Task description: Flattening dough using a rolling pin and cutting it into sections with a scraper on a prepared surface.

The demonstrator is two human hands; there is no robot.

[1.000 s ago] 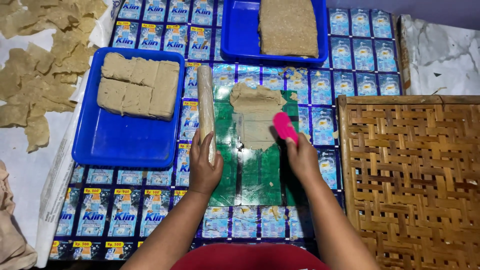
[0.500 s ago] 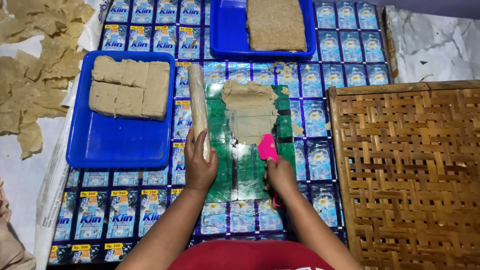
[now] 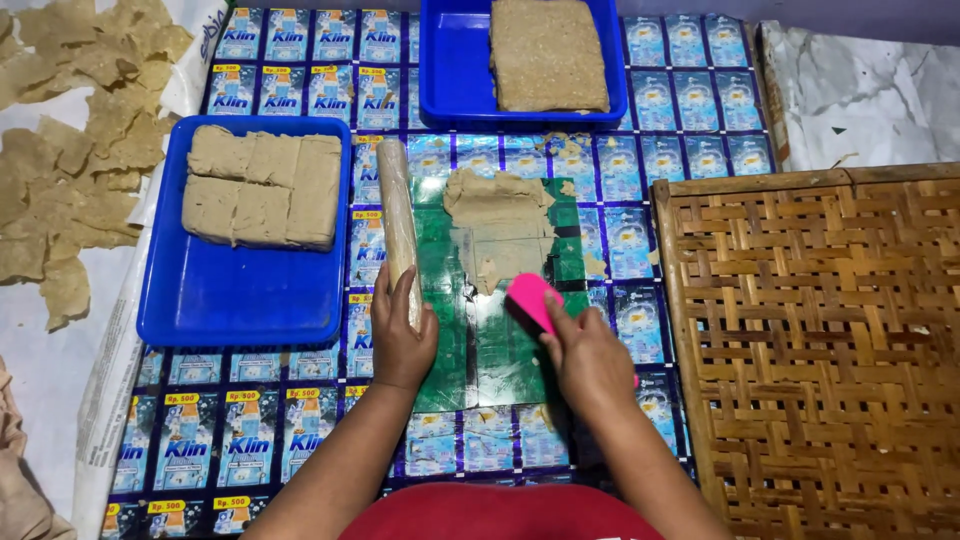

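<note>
Sachet-patterned matting [image 3: 300, 400] is lying beneath; the right hand [image 3: 590, 355], gripping a pink scraper [image 3: 532, 300], is drawing back off the dough [image 3: 497, 215] while left fingers [image 3: 400, 300] are grasping the roller [image 3: 397, 215].

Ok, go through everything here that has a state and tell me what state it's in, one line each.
left hand: grip closed on the rolling pin.
rolling pin: lying flat, dough-smeared.
right hand: grip closed on the pink scraper.
pink scraper: tilted, blade on the green sheet.
green sheet: partly scraped, dough at far end.
near blue tray: half filled with cut blocks.
far blue tray: holding one slab.
</note>
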